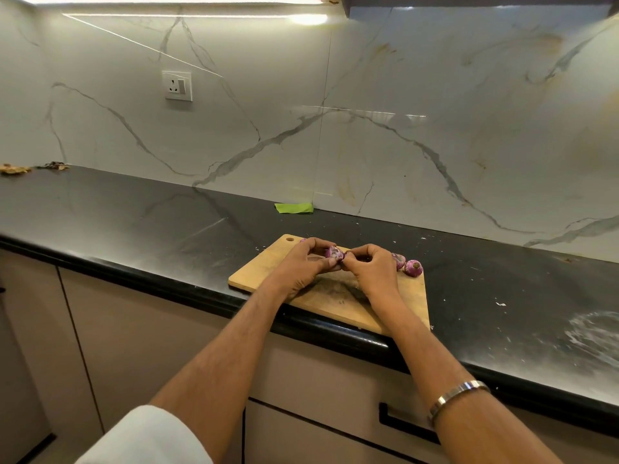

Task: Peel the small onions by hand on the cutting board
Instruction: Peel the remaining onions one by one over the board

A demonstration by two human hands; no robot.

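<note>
Both forearms reach over the bench edge to the wooden cutting board. Left hand grips a small purple onion above it, steadying it; right hand pinches its skin, apparently to strip it. Two more onions wait far right.
</note>
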